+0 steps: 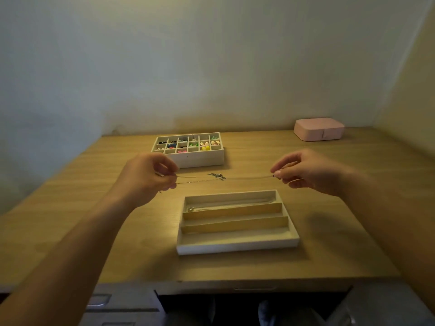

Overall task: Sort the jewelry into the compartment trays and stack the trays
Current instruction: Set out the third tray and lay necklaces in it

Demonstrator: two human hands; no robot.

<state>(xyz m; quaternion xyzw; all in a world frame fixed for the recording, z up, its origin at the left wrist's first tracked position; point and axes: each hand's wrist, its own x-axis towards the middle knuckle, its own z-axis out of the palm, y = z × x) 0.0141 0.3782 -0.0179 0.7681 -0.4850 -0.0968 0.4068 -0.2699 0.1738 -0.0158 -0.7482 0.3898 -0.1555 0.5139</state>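
Stretching between two hands, a thin pale metal necklace chain (190, 182) hangs nearly level above the light wooden tabletop (94, 208). The left hand (148, 177) has its grip pinched on one end and the right hand (308, 171) has its grip pinched on the other. A small dark tangle of metal links (217, 176) shows at mid-span; whether it lies on the wood or belongs to the held chain cannot be told. Just nearer than the chain sits a white rectangular tray with three long compartments (237, 247), its far compartment holding another fine chain (230, 205). Beyond the hands stands a white grid tray of small colourful pieces (200, 158). A closed pink box (319, 129) rests by the wall, far right.
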